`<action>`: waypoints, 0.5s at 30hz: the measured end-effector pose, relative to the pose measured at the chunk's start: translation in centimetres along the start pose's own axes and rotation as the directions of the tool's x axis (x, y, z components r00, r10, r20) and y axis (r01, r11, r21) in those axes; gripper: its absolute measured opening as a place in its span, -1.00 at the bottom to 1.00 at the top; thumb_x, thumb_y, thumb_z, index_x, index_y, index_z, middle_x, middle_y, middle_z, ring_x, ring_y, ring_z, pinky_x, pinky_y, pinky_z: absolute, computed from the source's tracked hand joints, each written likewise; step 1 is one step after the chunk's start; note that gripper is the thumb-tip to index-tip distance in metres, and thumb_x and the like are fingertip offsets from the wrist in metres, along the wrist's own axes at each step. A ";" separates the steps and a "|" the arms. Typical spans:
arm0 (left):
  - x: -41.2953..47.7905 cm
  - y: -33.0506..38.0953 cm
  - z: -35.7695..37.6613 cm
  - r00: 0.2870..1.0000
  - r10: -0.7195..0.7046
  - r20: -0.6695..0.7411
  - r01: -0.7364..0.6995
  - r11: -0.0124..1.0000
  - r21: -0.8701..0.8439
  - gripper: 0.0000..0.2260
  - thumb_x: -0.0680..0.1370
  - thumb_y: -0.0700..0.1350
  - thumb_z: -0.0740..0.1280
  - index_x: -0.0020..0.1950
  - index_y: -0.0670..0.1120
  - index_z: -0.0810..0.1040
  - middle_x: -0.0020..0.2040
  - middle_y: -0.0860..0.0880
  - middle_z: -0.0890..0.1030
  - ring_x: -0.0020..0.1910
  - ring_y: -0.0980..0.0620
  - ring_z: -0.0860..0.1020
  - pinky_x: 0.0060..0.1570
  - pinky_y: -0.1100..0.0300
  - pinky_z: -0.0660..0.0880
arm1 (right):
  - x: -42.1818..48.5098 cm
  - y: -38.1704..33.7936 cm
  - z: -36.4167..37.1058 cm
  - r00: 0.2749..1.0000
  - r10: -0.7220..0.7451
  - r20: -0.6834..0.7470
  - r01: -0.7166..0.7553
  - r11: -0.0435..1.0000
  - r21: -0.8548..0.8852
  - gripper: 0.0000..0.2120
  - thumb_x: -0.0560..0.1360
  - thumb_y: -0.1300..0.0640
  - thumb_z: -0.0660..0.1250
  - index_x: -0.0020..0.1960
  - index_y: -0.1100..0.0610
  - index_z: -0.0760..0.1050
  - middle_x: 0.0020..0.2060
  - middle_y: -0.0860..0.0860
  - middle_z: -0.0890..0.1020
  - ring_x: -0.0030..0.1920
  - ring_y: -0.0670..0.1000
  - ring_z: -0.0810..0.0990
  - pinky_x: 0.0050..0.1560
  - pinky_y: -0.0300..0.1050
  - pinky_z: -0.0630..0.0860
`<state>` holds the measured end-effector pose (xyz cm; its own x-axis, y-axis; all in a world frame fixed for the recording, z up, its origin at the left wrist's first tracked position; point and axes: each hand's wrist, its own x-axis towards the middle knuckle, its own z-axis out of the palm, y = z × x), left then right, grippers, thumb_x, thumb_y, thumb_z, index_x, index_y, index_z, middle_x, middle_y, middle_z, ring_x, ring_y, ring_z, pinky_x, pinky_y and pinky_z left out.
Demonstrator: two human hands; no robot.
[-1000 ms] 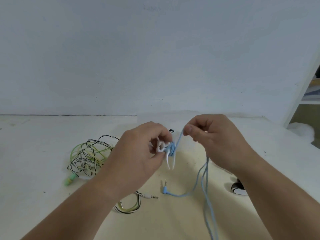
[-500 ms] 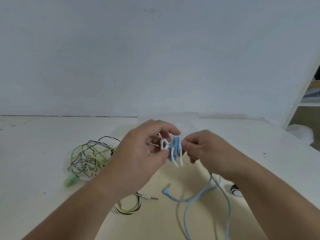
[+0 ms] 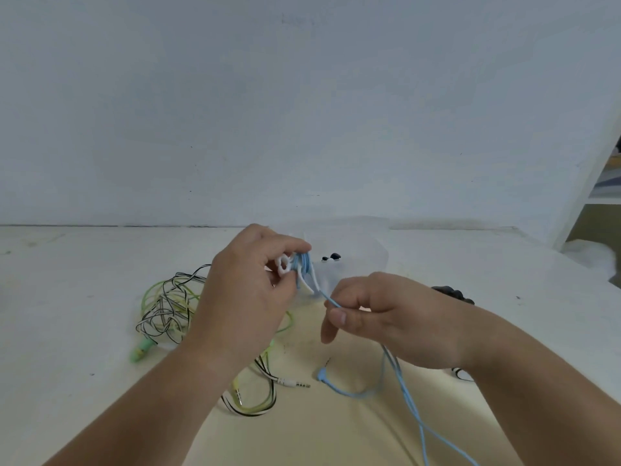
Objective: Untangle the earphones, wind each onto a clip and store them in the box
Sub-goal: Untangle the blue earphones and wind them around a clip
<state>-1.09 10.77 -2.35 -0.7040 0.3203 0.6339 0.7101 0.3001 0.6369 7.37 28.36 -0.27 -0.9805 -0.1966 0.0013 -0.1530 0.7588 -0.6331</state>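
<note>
Short blue cable [image 3: 326, 298] span slants down-right from white clip [image 3: 283, 264] pinched by left hand [image 3: 248, 297] to nearby right hand [image 3: 396, 317], which pinches the cable.

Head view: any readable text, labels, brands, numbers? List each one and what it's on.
None can be read.
white clip, held by the left hand: no print shows.
blue earphone cable, pinched by the right hand: no marking shows.
green and black-white tangle on the table: no marking shows.
shelf items at the far right edge: too blurred to tell.
</note>
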 end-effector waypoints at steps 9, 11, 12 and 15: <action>-0.1 -0.2 0.6 0.998 -0.058 0.006 0.058 0.995 -0.078 -0.64 0.46 -0.35 0.42 0.01 0.13 0.70 -0.07 0.13 0.57 -0.13 0.13 0.62 -0.09 0.17 0.62 | -0.3 -0.4 0.2 0.995 0.046 0.093 -0.044 0.999 -0.026 -0.69 0.68 0.01 0.16 -0.02 0.04 0.66 -0.15 -0.05 0.69 -0.08 -0.08 0.62 0.04 -0.16 0.52; -0.3 -0.2 0.6 0.998 0.017 0.053 -0.017 1.000 0.007 -0.64 0.46 -0.35 0.41 0.02 0.13 0.70 -0.08 0.14 0.54 -0.14 0.11 0.60 -0.11 0.15 0.59 | -0.2 -0.4 0.0 1.000 0.023 0.011 -0.023 1.000 0.000 -0.69 0.67 0.01 0.17 -0.05 0.04 0.66 -0.17 -0.07 0.68 -0.14 -0.14 0.60 -0.07 -0.28 0.48; -0.3 -0.1 0.5 0.995 0.053 0.082 -0.057 0.997 0.050 -0.63 0.46 -0.34 0.41 0.02 0.13 0.70 -0.09 0.16 0.52 -0.14 0.12 0.58 -0.10 0.15 0.57 | -0.1 -0.4 -0.2 0.999 0.001 -0.047 -0.001 1.000 0.010 -0.69 0.66 0.02 0.19 -0.08 0.05 0.66 -0.21 -0.07 0.68 -0.17 -0.17 0.59 -0.10 -0.30 0.47; -0.2 -0.1 0.3 0.961 0.135 0.241 -0.174 0.974 0.147 -0.64 0.46 -0.33 0.39 -0.01 0.15 0.68 -0.10 0.18 0.49 -0.18 0.12 0.55 -0.15 0.10 0.52 | -0.1 -0.2 -0.8 0.975 -0.042 -0.220 0.045 0.999 0.011 -0.74 0.62 0.04 0.27 -0.18 0.03 0.65 -0.32 -0.10 0.63 -0.30 -0.21 0.54 -0.24 -0.37 0.41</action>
<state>-0.96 10.94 -2.68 -0.5771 0.5650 0.5897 0.8160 0.3688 0.4451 7.40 28.70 0.45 -0.9763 -0.0866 0.1983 -0.1960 0.7423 -0.6408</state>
